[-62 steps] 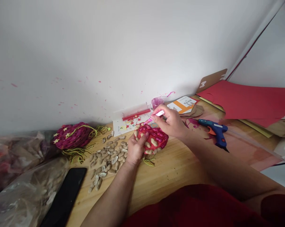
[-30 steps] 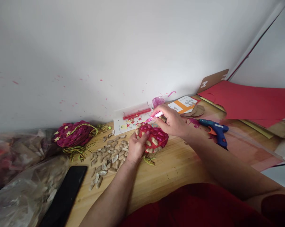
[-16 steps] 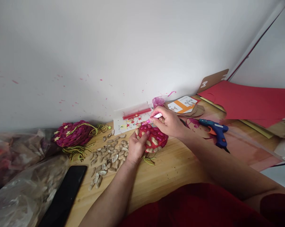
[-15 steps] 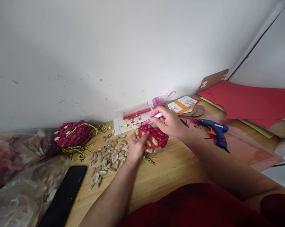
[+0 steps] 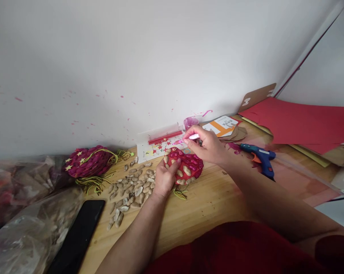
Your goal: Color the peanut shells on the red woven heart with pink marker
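Observation:
My left hand (image 5: 165,176) is closed on the left edge of a red craft piece (image 5: 186,166) covered with peanut shells, its thumb lying on the front. Some of its shells are painted glossy magenta; those lower down and at the left are bare tan. A yellow-green tassel (image 5: 179,194) hangs below it. Pinched in my right hand (image 5: 204,144) is a paintbrush (image 5: 191,137) with a white handle and a magenta tip, held just above the piece's top edge. Loose peanut shells (image 5: 134,186) lie to the left of my left hand.
A finished-looking magenta piece (image 5: 89,161) with yellow stars lies at left, near plastic bags (image 5: 23,228) and a black phone (image 5: 77,236). Behind my hands are a star-covered sheet (image 5: 145,152) and a magenta-stained cup (image 5: 191,121). A blue glue gun (image 5: 261,156) and red paper (image 5: 300,121) lie right.
My right hand has lifted the paintbrush slightly off the upper shells, up and to the right. My left hand still holds the red piece in nearly the same place.

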Demonstrator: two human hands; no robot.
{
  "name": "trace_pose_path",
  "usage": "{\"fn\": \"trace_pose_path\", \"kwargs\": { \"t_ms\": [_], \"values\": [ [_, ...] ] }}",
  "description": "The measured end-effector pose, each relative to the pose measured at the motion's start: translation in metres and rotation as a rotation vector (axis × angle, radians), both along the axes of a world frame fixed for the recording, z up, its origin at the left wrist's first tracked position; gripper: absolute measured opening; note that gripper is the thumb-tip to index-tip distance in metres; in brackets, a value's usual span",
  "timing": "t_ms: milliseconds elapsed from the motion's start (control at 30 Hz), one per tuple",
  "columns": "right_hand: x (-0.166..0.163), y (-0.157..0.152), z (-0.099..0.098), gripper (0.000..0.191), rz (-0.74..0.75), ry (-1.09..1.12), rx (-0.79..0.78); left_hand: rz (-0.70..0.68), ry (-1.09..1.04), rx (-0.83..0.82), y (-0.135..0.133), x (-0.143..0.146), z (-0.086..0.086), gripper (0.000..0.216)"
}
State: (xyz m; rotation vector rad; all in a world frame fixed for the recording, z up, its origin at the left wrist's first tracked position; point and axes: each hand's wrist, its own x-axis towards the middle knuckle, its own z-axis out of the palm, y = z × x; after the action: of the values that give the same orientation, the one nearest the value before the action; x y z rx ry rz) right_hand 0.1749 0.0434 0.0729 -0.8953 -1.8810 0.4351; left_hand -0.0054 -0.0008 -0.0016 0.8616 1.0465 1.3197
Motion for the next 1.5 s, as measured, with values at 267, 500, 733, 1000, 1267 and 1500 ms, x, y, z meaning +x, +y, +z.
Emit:
{"fn": "trace_pose_path", "kwargs": {
  "t_ms": [267,500,733,1000,1267,1500],
  "values": [
    [-0.002,0.000,0.001,0.011,-0.027,0.029,-0.074,-0.005,0.011,-0.006,0.000,0.001,-0.001,0.045],
    [-0.001,0.000,-0.002,0.009,-0.021,-0.042,-0.056,-0.005,0.030,0.012,0.001,-0.001,-0.003,0.046],
    [0.004,0.003,0.001,0.011,-0.040,-0.084,-0.092,-0.018,0.018,0.002,0.000,0.001,-0.003,0.045],
    [0.011,0.006,0.001,0.010,-0.063,-0.030,-0.151,0.008,-0.019,-0.012,0.000,0.002,-0.002,0.047],
    [0.009,0.011,-0.003,0.011,-0.036,-0.009,-0.174,0.020,-0.039,-0.008,0.000,0.003,-0.001,0.047],
    [0.007,0.010,-0.004,0.012,0.003,0.021,-0.156,0.024,-0.021,0.018,0.000,0.003,-0.002,0.045]
  ]
}}
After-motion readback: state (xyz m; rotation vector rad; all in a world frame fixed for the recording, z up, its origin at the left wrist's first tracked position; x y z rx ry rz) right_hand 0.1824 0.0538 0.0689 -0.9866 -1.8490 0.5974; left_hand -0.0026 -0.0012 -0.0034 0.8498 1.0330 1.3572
